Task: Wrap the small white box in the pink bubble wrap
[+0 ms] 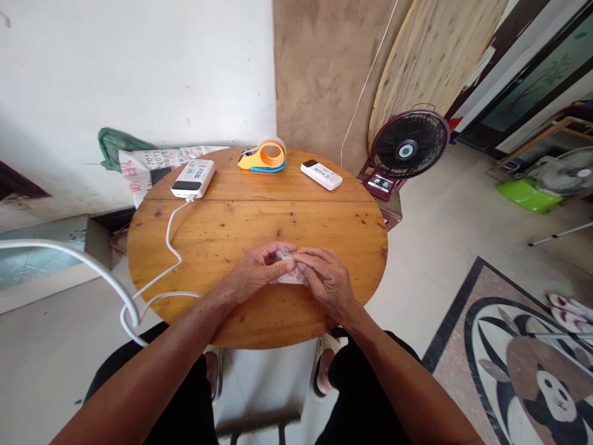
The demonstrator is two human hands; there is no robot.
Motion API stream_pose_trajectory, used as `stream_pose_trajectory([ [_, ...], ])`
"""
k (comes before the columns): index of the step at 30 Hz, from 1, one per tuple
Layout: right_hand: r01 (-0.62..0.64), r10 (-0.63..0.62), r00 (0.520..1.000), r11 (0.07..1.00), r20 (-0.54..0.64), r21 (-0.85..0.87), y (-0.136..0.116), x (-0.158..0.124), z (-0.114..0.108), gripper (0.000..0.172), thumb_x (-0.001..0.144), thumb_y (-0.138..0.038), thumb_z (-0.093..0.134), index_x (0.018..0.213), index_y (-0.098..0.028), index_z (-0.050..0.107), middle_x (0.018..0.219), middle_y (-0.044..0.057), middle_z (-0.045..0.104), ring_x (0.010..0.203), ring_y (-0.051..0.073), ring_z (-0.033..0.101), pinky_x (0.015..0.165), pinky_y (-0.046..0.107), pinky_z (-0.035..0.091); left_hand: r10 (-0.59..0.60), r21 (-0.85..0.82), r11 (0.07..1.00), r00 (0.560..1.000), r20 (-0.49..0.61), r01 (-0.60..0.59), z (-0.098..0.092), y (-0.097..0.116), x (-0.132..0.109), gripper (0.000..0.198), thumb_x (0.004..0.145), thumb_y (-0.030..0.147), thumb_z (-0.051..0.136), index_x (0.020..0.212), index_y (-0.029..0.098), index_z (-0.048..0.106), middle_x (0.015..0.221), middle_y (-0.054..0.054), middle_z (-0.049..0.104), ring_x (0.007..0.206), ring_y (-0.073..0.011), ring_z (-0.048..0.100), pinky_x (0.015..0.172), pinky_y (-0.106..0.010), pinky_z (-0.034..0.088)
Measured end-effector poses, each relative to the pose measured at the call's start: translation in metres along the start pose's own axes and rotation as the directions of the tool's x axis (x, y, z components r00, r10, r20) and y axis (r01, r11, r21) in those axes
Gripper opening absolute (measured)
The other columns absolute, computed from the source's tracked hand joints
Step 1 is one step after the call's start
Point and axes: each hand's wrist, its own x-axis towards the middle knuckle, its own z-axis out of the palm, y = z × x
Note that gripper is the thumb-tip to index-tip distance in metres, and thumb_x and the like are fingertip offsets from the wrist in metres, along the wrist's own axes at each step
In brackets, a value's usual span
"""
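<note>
Close to the near edge of a round wooden table [204, 228], both hands meet over a small white packet [291, 279] with reddish print and what looks like crinkled clear plastic. My left hand [257, 272] is closed on its left side, the thumb pressing on top. From the right, my right hand [328, 279] pinches the same packet, fingertips touching the left thumb. Much of the packet is hidden under the fingers, so its exact kind cannot be made out.
A white power bank [194, 178] with a plugged-in white cable [173, 247] lies at the table's back left. An orange tape dispenser [265, 156] stands at the back middle, another white power bank [321, 175] to its right. Beyond the right edge is a fan [407, 148].
</note>
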Motion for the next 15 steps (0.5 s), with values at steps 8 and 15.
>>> stream_pose_trajectory([
  [8, 0.03, -0.032, 0.999, 0.995, -0.025, -0.093, 0.0038, -0.0034, 0.0038, 0.022, 0.095, -0.024, 0.051, 0.107, -0.025, 0.07, 0.105, 0.005, 0.073, 0.097, 0.018, 0.065, 0.087, 0.034, 0.047, -0.028, 0.074, 0.997, 0.998, -0.057, 0.032, 0.002, 0.005, -0.0023, 0.052, 0.073, 0.049, 0.071, 0.113, 0.016, 0.06, 0.093, -0.004, 0.069, 0.081, -0.0172, 0.061, 0.07, -0.028, 0.046],
  [15, 0.025, -0.028, 0.999, 0.995, -0.03, -0.093, 0.0008, -0.0017, 0.0042, 0.023, 0.095, -0.024, 0.05, 0.107, -0.026, 0.07, 0.107, 0.005, 0.072, 0.096, 0.018, 0.066, 0.085, 0.034, 0.047, -0.007, 0.135, 0.991, 1.0, -0.017, 0.009, -0.0008, 0.0064, -0.0042, 0.051, 0.079, 0.05, 0.065, 0.118, 0.017, 0.06, 0.095, -0.005, 0.069, 0.082, -0.0184, 0.061, 0.069, -0.028, 0.046],
])
